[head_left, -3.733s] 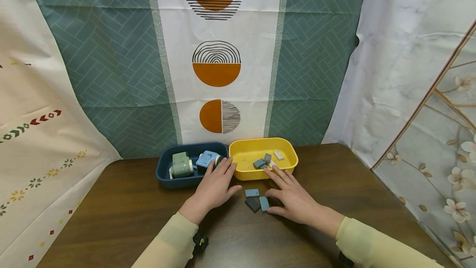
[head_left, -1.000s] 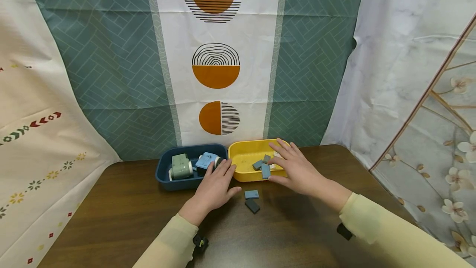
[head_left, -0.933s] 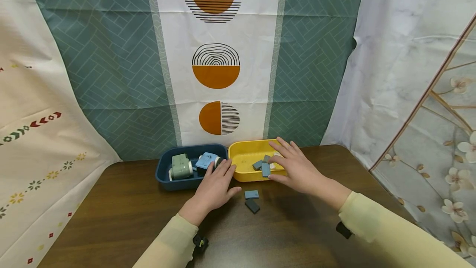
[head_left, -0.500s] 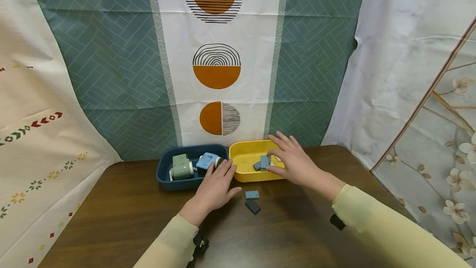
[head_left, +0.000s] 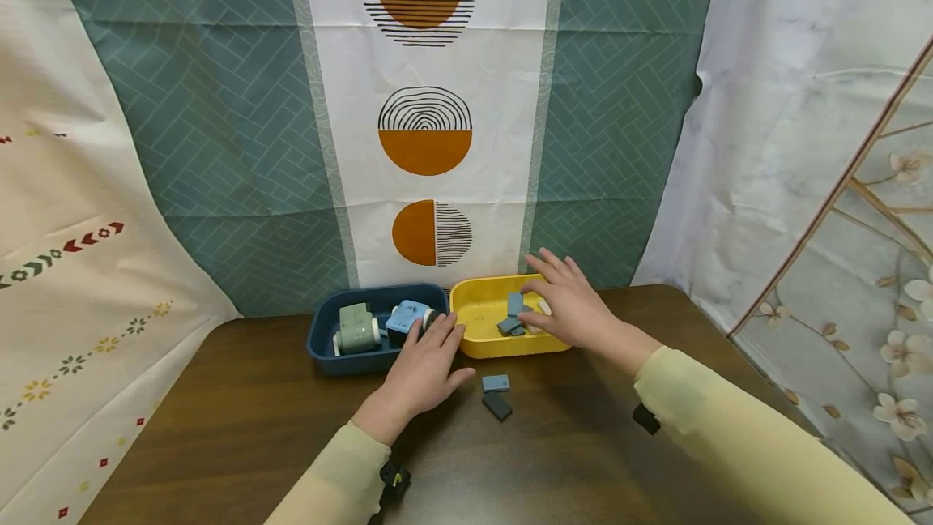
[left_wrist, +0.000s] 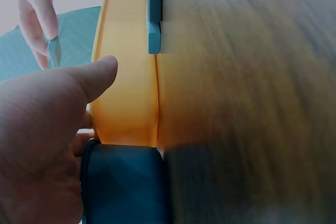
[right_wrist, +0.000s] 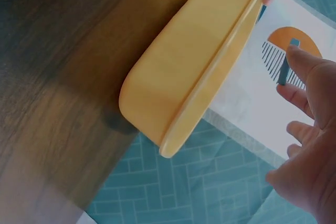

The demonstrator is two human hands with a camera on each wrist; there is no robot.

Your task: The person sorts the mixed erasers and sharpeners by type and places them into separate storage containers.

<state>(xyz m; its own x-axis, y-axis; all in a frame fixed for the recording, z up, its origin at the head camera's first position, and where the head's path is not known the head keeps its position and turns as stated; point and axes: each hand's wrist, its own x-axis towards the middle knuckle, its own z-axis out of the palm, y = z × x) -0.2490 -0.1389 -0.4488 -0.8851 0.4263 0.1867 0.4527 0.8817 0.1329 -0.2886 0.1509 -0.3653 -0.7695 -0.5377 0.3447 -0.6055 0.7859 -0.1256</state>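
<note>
In the head view my right hand (head_left: 576, 308) is above the yellow bin (head_left: 492, 349). Its thumb and index finger pinch a small flat blue-grey block (head_left: 515, 304) by the edges; the right wrist view shows this block (right_wrist: 284, 71) raised over the rim. Inside the bin lie several blue-grey blocks (head_left: 509, 326) and a white one (head_left: 543, 307). My left hand (head_left: 426, 367) rests with extended fingers where the yellow bin meets the navy bin (head_left: 350, 364). On the table in front are a blue-grey block (head_left: 496, 383) and a dark block (head_left: 498, 406).
The navy bin holds a green toy-like piece (head_left: 356, 328) and a blue-and-black one (head_left: 408, 319), both with white parts. Both bins stand at the back of the brown wooden table (head_left: 240, 428), against a patterned cloth (head_left: 605, 209). Other cloths hang at both sides.
My right hand took the blue-grey block from the table beside the dark one and carried it up over the yellow bin, now farther in and slightly left. The left hand stays put.
</note>
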